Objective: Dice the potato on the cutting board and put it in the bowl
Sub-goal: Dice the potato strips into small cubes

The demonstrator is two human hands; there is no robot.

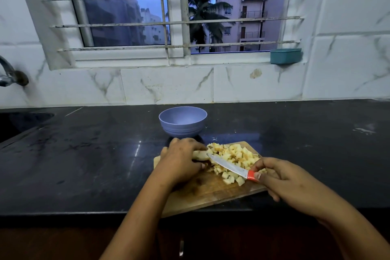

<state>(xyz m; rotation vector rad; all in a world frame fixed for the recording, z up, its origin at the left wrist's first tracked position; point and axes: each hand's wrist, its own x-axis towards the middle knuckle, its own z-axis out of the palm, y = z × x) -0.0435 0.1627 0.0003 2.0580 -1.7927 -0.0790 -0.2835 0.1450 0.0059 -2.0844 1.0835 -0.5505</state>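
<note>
A wooden cutting board lies at the counter's front edge. A heap of diced potato covers its far right part. My left hand grips the uncut potato piece at the board's far left. My right hand holds a knife by its red handle, the blade pointing left with its tip at the uncut piece. A lavender bowl stands just behind the board, and I see nothing inside it.
The black counter runs left to a sink with a tap above it. A teal box sits on the window sill. A tiled wall rises behind the bowl.
</note>
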